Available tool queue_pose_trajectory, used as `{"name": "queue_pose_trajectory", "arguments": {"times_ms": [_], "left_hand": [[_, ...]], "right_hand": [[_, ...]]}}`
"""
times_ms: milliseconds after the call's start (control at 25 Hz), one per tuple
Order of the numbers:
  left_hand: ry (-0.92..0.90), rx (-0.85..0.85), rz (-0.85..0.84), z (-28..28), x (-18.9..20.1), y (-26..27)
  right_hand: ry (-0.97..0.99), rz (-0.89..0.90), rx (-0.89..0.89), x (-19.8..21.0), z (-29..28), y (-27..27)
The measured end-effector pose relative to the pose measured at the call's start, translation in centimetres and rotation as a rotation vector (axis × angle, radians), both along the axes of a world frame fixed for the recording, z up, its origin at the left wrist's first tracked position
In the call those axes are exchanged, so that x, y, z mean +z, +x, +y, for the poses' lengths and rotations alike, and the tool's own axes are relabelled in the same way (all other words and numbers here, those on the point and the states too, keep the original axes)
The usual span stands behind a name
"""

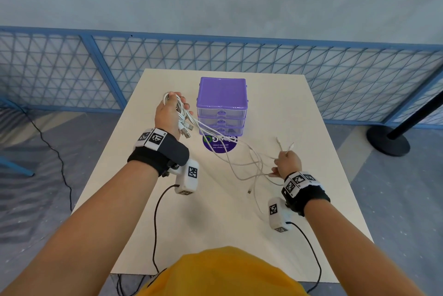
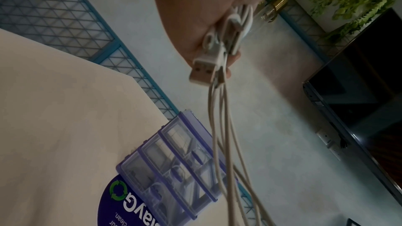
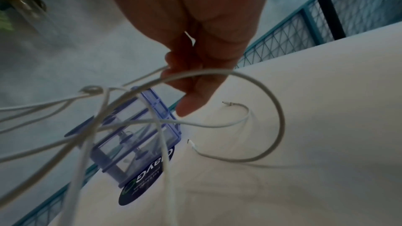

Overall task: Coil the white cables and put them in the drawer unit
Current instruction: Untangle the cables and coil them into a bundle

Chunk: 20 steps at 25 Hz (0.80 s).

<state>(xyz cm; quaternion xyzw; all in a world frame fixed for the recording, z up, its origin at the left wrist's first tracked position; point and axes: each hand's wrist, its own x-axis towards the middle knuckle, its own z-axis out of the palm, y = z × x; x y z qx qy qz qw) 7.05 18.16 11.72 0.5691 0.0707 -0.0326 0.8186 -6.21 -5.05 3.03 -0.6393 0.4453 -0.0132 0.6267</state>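
My left hand (image 1: 169,113) is clenched round a bundle of looped cables (image 1: 182,116), held up just left of the drawer unit (image 1: 221,106), with the USB plugs (image 2: 201,71) hanging below the fist. From there the strands sag across the table (image 1: 311,128) to my right hand (image 1: 287,162), which pinches a few loose ends near the front right — two tips stick up past its fingers (image 3: 191,102). One more end lies free on the table.

I judge the coiling only half done, and all three drawers look closed.

The slack between the hands crosses itself in several places — if I pull it in fast, those crossings could tighten into a knot. The strands also pass close in front of the unit, so a snag on a drawer handle might drag or tip it; it looks light. With both hands full, I have nothing free to open a drawer, and loosening the left grip could let the loops spring apart.
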Motion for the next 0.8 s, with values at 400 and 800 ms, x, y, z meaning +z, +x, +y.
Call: {"name": "queue_pose_trajectory", "arguments": {"times_ms": [400,800], "left_hand": [[0.142,-0.356,-0.145,-3.7,0.4,-3.4],[0.332,-0.209,-0.178,-3.3,0.6,-3.2]], "right_hand": [[-0.479,-0.213,0.824,5.7,5.8,1.8],[-0.641,-0.251,0.93,6.4,7.5,1.1]]}}
